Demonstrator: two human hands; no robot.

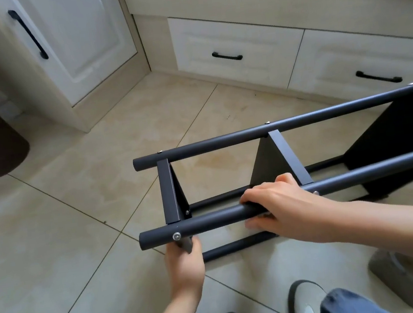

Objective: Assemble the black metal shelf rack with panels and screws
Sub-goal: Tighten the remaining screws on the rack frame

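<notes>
The black shelf rack (293, 171) lies on its side on the tiled floor (78, 224), in front of the white drawers (236, 48). Its 4 round tubes run long, and 3 flat panels stand between them; the middle panel (271, 164) is upright. Silver screws (176, 236) show on the tube ends. The right hand (279, 204) has its grip clamped around the near upper tube (208, 223), fingers curled over the top. The left hand (184, 260) has its grip clamped on a dark handle (186, 244) just under the tube's left end; what tool it is I cannot tell. 2 slippers (306, 302) show at the bottom edge.
</notes>
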